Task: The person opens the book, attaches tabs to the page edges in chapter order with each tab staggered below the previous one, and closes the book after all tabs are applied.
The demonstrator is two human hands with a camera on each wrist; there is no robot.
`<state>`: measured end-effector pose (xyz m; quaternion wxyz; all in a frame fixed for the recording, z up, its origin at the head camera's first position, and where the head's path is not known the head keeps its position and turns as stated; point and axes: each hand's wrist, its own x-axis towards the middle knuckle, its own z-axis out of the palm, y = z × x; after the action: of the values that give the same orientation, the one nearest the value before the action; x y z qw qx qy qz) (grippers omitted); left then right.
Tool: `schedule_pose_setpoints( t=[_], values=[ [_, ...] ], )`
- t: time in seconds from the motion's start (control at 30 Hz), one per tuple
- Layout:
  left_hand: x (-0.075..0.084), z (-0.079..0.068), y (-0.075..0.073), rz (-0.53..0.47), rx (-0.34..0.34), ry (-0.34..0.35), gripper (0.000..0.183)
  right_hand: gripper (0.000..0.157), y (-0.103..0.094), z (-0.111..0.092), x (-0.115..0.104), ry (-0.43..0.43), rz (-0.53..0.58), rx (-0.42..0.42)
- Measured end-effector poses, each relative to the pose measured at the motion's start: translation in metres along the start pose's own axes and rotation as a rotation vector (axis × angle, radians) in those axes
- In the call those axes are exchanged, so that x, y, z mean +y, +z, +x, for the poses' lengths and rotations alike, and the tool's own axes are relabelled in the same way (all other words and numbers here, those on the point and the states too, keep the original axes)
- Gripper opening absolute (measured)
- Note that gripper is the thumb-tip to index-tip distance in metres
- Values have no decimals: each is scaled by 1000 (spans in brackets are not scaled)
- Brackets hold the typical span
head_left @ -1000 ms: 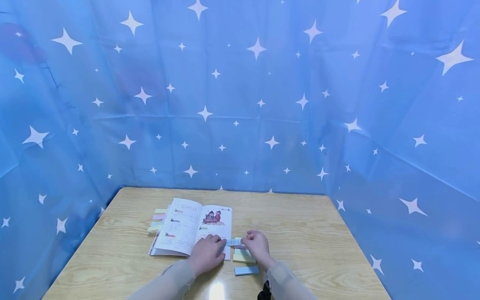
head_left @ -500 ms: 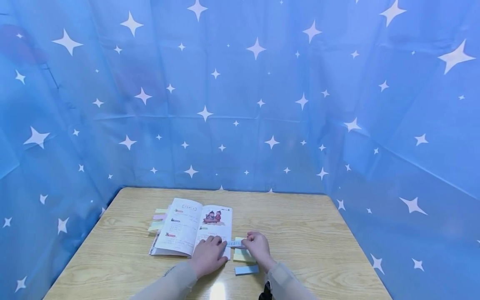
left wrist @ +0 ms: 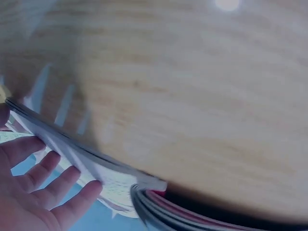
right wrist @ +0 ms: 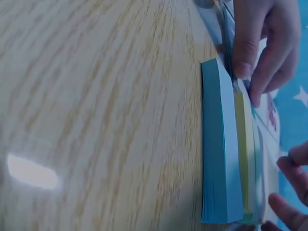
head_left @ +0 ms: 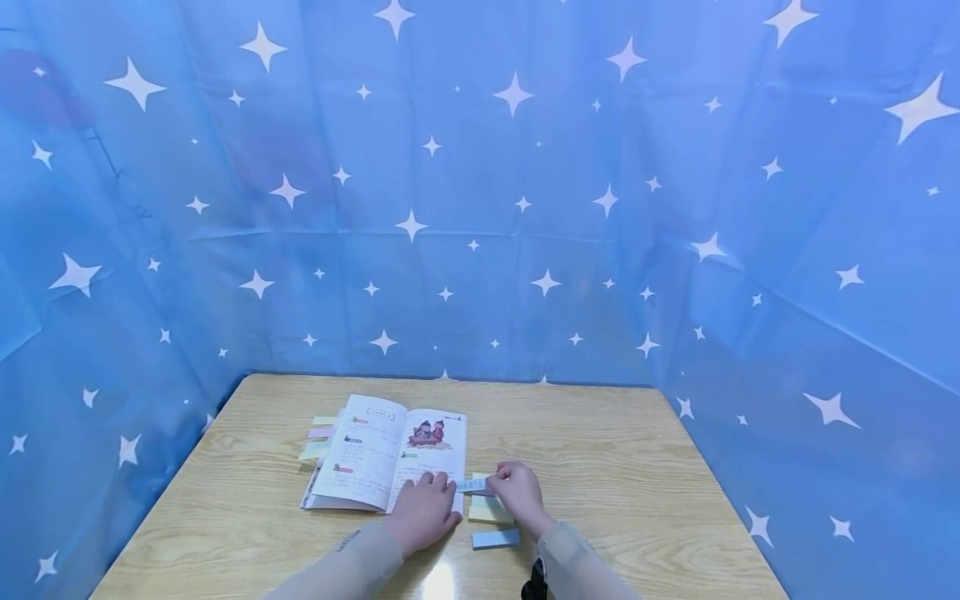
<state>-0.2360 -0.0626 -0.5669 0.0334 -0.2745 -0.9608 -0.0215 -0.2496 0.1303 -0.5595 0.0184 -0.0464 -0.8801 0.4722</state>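
Note:
An open book [head_left: 358, 462] with printed pages and a drawing lies on the table. My left hand [head_left: 423, 512] rests on the lower part of its right page, fingers spread and mostly straight in the left wrist view. Just off the page's right edge, my right hand [head_left: 519, 496] pinches the end of a light blue, printed sticky strip [head_left: 470, 485]. The strip's other end reaches the left fingertips at the book edge. Under and in front of the strip lie yellow sticky notes [head_left: 491, 513]. Nearer me sits a blue sticky-note pad [right wrist: 222, 144], close to the right hand.
Several pale coloured tabs [head_left: 315, 451] stick out from the book's left side. A black object [head_left: 534, 583] shows by the right sleeve. The wooden table [head_left: 622, 467] ends at a blue curtain [head_left: 480, 275] with white stars.
Both hands stay in nearly the same place, the left on the page and the right on the strip. The whole view shifts very slightly.

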Motion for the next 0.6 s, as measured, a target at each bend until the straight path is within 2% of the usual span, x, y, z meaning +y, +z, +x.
schedule_pose_setpoints(
  t=[0.17, 0.23, 0.3, 0.43, 0.53, 0.6],
  values=[
    [6, 4, -2, 39, 6, -1, 51, 8, -5, 1, 4, -68, -37, -4],
    [7, 5, -4, 44, -2, -1, 48, 6, -7, -1, 5, -117, -64, 6],
    [8, 5, -7, 43, -14, -3, 43, 10, -9, -4, 6, -188, -112, 16],
    [7, 4, -10, 30, -41, -14, 38, 20, -9, -16, 1, -440, -319, -3],
    [5, 4, -9, 26, -48, -24, 39, 29, -7, -30, -5, -623, -523, -87],
    [6, 4, -8, 25, -44, -25, 38, 38, -5, -40, -9, -681, -646, -162]
  ],
)
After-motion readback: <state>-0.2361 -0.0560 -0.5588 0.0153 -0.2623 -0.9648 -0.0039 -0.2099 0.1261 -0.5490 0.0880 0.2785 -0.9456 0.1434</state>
